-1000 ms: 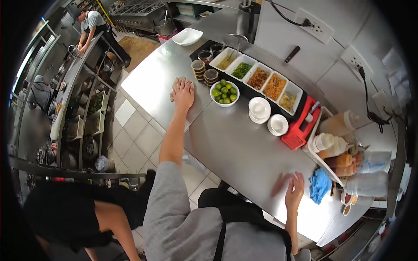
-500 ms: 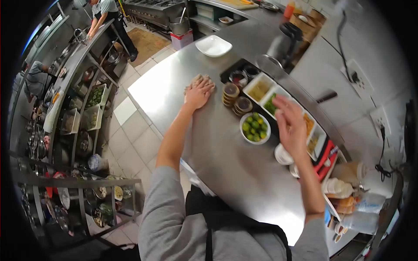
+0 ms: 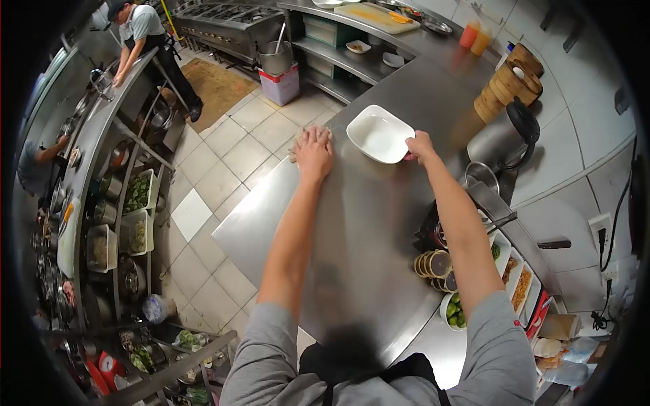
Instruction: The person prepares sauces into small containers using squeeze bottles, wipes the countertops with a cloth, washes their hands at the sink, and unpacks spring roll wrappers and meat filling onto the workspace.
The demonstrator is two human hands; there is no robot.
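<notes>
My left hand [image 3: 314, 154] presses a crumpled beige cloth [image 3: 296, 145] flat on the steel counter [image 3: 352, 250], near its left edge. The cloth shows at the sides of the fingers. To the right, my right hand [image 3: 420, 147] grips the near right corner of an empty white dish [image 3: 379, 133], its fingers closed on the rim. Under my right forearm are stacked lidded sauce cups [image 3: 433, 264], a white bowl of green citrus [image 3: 456, 312] and white trays of toppings [image 3: 521, 289], partly hidden by the arm.
A metal pitcher [image 3: 497, 139] and bamboo steamers [image 3: 504, 91] stand at the right against the wall. Farther back are orange bottles [image 3: 474, 37] and a cutting board [image 3: 378, 18]. A co-worker [image 3: 142, 34] stands at the left counter, with another person [image 3: 37, 166] nearer.
My right hand has moved from above the topping trays to the white dish and taken hold of it. The view has shifted along the counter, and my left hand with the cloth is farther along.
</notes>
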